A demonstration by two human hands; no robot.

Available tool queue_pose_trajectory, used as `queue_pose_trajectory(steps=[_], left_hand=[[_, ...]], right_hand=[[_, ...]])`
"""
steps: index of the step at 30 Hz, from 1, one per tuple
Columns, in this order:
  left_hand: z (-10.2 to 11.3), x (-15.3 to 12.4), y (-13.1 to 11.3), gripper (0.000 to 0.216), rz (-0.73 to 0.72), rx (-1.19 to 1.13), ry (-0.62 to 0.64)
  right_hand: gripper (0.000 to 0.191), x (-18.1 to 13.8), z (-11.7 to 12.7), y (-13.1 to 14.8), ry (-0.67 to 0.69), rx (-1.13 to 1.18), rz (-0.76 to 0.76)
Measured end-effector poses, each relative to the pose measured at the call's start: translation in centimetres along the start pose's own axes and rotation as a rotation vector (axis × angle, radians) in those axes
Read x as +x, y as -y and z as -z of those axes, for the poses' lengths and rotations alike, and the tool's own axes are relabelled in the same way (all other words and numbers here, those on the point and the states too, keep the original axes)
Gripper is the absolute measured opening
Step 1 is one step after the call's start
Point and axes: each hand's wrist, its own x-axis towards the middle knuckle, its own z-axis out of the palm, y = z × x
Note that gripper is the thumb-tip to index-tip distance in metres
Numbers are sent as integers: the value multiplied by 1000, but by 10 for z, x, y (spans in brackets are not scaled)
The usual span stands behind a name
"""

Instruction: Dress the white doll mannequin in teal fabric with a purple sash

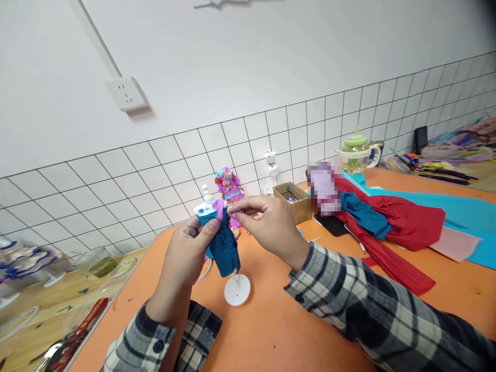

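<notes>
Fitting purple trim [220,207] at the mannequin [237,289] shoulder: left hand [186,256] clasps teal dress [225,249], right hand [271,225] pinches purple trim; seating needs fine alignment.

White wall [271,51] with socket [127,93], tiled lower band [155,170], orange table [271,330].

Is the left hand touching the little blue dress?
Touching. The head view shows the left hand with its thumb pressed on the blue dress.

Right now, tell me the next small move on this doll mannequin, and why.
Probably press the purple strip down onto the shoulder of the teal dress: the right hand pinches it there while the left hand holds the mini mannequin steady.
</notes>
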Motion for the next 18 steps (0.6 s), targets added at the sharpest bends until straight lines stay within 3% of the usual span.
queue_pose_trajectory(steps=[3, 7, 12, 18], left_hand=[[-10, -3, 5, 36, -18, -53, -49], [-21, -7, 8, 32, 6, -160, -67], [-25, -9, 6, 32, 136, -311, -30], [-27, -8, 9, 34, 168, -357, -46]], right_hand=[[19, -8, -3, -2, -14, -299, 345], [19, -12, -2, -6, -31, -478, 558], [23, -11, 1, -10, 48, -560, 676], [27, -11, 3, -11, 125, -605, 631]])
